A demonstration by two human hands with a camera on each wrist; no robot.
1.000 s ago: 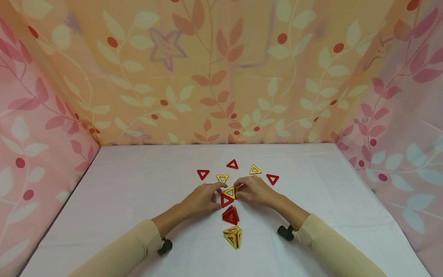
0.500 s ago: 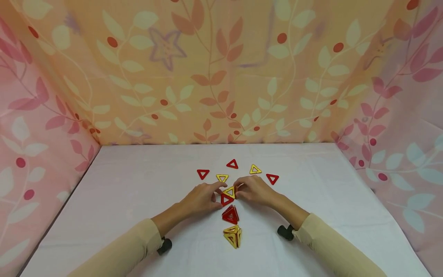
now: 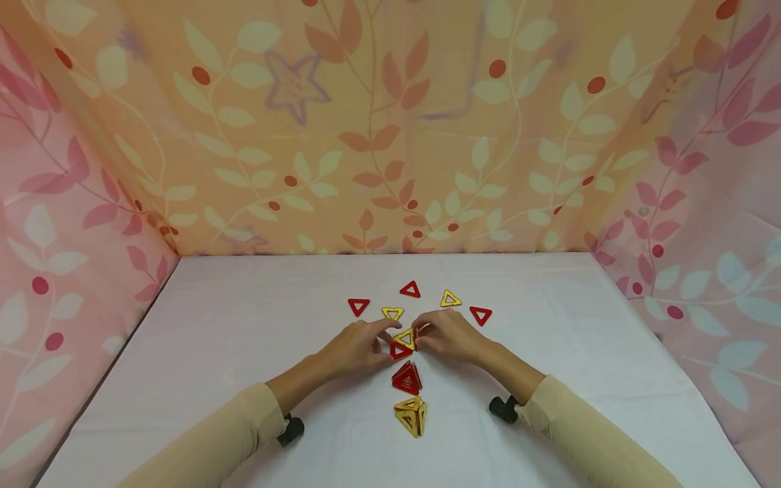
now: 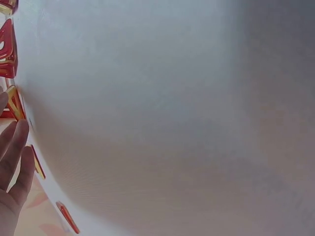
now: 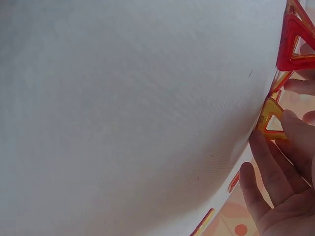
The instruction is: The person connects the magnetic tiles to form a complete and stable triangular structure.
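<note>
on the worktop [image 3: 244,318], your left hand [image 3: 355,347] and right hand [image 3: 450,333] flank a cluster of triangular tiles [image 3: 399,339]. nearer you stands one tile pyramid [image 3: 407,379], and just before it, nearest you, another pyramid [image 3: 411,417]. behind the cluster lies a flat triangle [image 3: 392,310], with a second triangle [image 3: 351,303] to its left and a third triangle [image 3: 407,293] farthest back. a fourth triangle [image 3: 450,304] lies behind your right hand, a fifth triangle [image 3: 481,310] farther right. a curtain [image 3: 378,169] hangs behind the worktop.
</note>
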